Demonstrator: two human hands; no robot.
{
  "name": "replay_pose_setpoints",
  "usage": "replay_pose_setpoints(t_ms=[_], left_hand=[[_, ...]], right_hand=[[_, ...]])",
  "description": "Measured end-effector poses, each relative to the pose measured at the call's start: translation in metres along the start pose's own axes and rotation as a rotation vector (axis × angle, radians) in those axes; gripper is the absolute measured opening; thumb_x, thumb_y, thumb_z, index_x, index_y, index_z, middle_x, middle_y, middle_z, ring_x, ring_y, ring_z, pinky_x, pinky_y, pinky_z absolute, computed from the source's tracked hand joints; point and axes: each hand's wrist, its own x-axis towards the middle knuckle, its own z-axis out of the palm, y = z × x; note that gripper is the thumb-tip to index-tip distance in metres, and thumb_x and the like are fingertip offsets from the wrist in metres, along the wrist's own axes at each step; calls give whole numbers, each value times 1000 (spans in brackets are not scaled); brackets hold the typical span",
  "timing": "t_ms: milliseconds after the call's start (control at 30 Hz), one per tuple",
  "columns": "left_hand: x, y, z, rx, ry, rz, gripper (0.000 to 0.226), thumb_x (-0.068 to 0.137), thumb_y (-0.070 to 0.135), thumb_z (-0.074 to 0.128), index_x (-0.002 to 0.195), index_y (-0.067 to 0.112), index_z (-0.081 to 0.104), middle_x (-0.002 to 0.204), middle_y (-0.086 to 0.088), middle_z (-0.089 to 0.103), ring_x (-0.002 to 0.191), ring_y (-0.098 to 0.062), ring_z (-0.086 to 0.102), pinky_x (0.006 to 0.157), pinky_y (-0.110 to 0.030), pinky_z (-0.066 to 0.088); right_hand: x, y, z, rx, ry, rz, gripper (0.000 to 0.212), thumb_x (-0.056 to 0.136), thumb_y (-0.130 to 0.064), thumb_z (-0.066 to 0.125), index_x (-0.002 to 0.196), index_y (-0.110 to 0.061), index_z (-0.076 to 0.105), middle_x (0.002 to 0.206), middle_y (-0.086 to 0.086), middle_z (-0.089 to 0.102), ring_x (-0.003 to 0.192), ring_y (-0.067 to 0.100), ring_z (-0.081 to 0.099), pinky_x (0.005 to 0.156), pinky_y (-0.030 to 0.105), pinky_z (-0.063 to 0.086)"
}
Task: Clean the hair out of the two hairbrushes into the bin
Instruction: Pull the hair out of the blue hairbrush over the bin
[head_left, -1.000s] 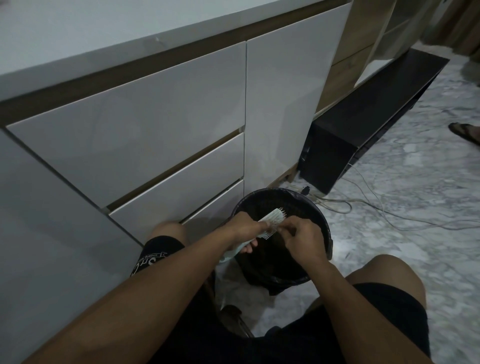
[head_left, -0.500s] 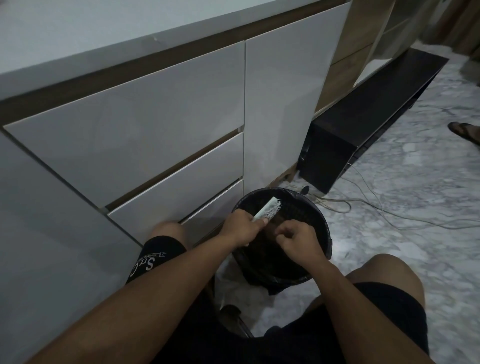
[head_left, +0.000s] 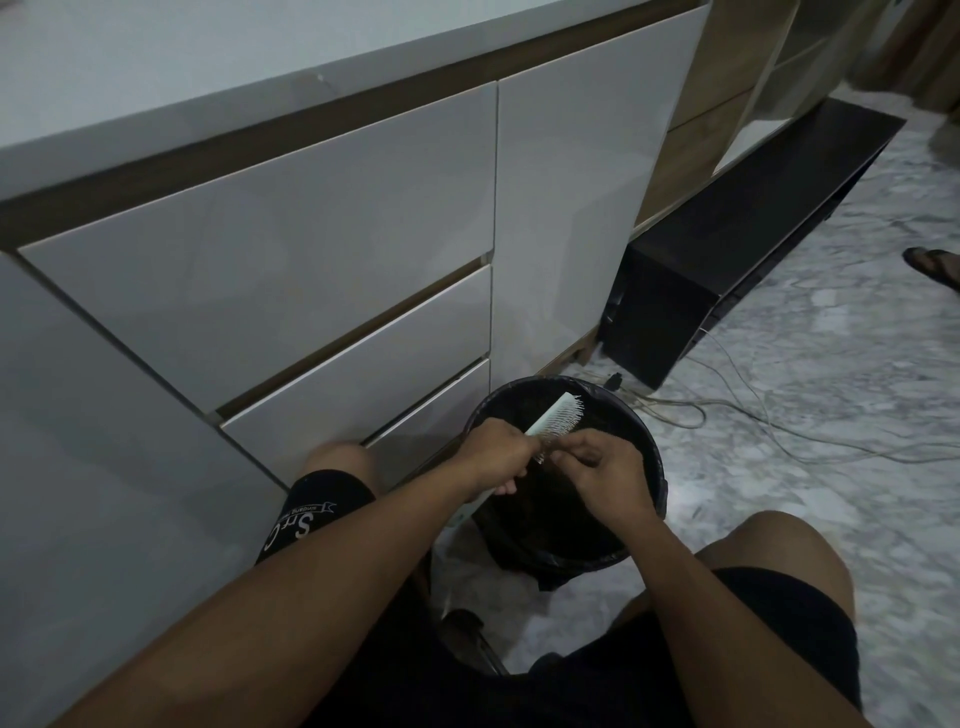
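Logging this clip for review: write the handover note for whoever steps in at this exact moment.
Left hand: grip closed on the handle of the pale hairbrush, held over the bin with its head pointing away.
Right hand: fingertips pinched at the bristles near the handle end, apparently pulling hair.
Bin: black, lined, on the floor between the knees, against the white cabinet.
Done: cannot tell how much hair is out.
Left: finish this brush; a second hairbrush is not in view.
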Motion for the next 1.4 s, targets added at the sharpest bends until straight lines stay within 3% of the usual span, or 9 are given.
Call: replay_pose_setpoints(t_ms=[133,333,500,667,767,967,1133,1233,1400], left_hand=[[4,-6,0,7,30,19,27,96,22,49,96,2,68,68,-7,62,41,-13,54,39,-21,41],[6,-11,1,-14,68,34,30,99,20,48,73,12,62,67,-10,61,40,-14,51,38,-21,39],[8,-8,2,-51,62,-37,28,91,14,46,94,-4,66,69,-13,63,41,-17,54,40,-24,41],[8,-5,4,0,-21,-61,33,90,5,43,112,-10,62,77,-21,63,47,-20,56,42,-26,43],[6,-4,5,42,-38,-51,33,91,3,43,115,-7,63,80,-22,64,47,-18,57,40,-23,44],[7,-5,7,35,38,-40,35,91,4,41,114,-8,63,76,-16,64,47,-16,56,38,-22,42],[8,-4,-4,-62,112,-71,30,93,4,41,105,-13,61,63,-15,57,42,-19,51,38,-22,40],[0,1,-9,-124,74,-92,24,93,5,42,93,-8,61,64,-15,58,42,-18,50,37,-21,41],[-4,3,-4,-156,34,-70,25,91,13,50,99,-6,64,69,-9,61,43,-18,50,40,-23,40]], right_hand=[[1,2,0,-22,-44,10,10,82,-10,73,87,-19,76,77,-14,72,75,-7,67,71,8,47],[2,2,1,-19,-103,8,9,82,-11,74,88,-16,77,83,-4,76,79,4,70,73,12,49],[1,-2,0,30,-73,-4,19,78,-15,78,95,-19,70,91,-9,74,88,-1,69,82,15,50],[-3,-6,1,50,-27,18,31,75,-22,81,101,-24,63,91,-11,73,88,-5,68,77,11,49],[-4,-8,0,1,-21,12,22,77,-17,79,85,-31,65,83,-17,70,81,-11,65,72,7,47],[-1,-5,-4,0,-84,60,7,79,-10,77,84,-14,74,77,-1,75,73,10,71,72,21,54],[0,2,-2,-21,-109,85,6,78,-12,77,81,-16,74,78,1,74,76,14,71,76,29,57],[3,4,-1,-36,-50,116,11,81,-17,75,88,-23,70,89,-4,72,88,9,67,83,29,54],[2,2,1,1,12,129,45,82,-12,72,124,-19,57,90,-4,71,93,12,68,85,28,52]])
